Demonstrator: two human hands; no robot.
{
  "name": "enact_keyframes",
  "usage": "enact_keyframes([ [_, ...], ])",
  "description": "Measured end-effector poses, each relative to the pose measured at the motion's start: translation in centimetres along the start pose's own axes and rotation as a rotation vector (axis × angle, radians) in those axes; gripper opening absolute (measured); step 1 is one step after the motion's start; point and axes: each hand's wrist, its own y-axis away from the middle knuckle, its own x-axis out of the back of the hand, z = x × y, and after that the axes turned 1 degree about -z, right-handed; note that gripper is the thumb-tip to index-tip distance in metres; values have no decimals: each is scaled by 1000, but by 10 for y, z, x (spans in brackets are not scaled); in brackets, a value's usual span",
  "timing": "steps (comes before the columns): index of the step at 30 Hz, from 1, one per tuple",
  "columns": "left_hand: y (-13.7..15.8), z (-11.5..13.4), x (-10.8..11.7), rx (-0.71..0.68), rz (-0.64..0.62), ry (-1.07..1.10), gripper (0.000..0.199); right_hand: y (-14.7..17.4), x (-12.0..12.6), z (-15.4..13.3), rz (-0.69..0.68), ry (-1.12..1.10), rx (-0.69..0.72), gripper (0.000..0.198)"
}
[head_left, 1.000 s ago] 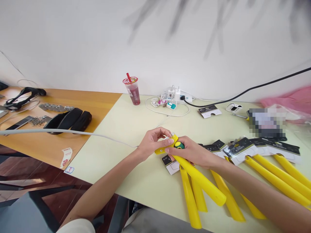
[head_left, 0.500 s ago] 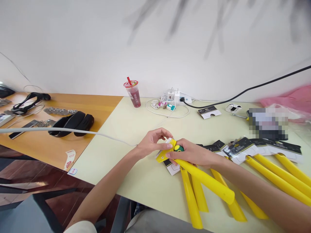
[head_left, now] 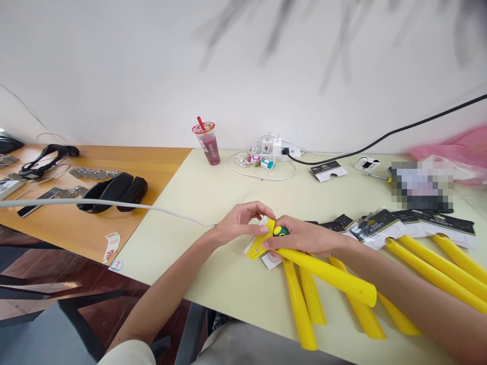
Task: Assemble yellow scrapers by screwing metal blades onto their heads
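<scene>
My left hand [head_left: 236,223] pinches the wide head of a yellow scraper [head_left: 330,274] between thumb and fingers, near a clear strip along its edge. My right hand [head_left: 300,235] is closed around the scraper where the head meets the long tubular handle, which slants down to the right. Against my right palm sits a rounded green-and-yellow grip [head_left: 280,231], perhaps a screwdriver's; its far end is hidden. A small screw shows on the head. Below my hands, more yellow scrapers [head_left: 300,309] lie with handles toward me, their heads covered by hands or cards.
Several yellow handles [head_left: 426,261] with black-and-white cards [head_left: 380,225] lie to the right. Behind stand a cup with a straw [head_left: 207,144] and a power strip [head_left: 274,148]. A phone-like device [head_left: 420,187] lies at right. A pale cable [head_left: 114,204] crosses from the left.
The scraper head has tilted slightly, showing more of its face and pale edge. Its handle end has swung a little up and right. Both hands keep their hold.
</scene>
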Motion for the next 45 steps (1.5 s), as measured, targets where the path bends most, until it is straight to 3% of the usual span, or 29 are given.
enact_keyframes([
  [6, 2, 6, 4, -87, -32, -160, 19, -2, 2, 6, 10, -30, 7, 41],
  [13, 4, 12, 7, -89, -34, -319, 21, -3, -1, 7, 40, -22, -8, 39],
  [24, 6, 16, 5, -63, -95, -346, 22, -3, 0, 7, 92, 75, -49, 40],
  [45, 4, 11, 4, -70, -77, -327, 27, -6, -3, 3, -29, 61, -26, 36],
])
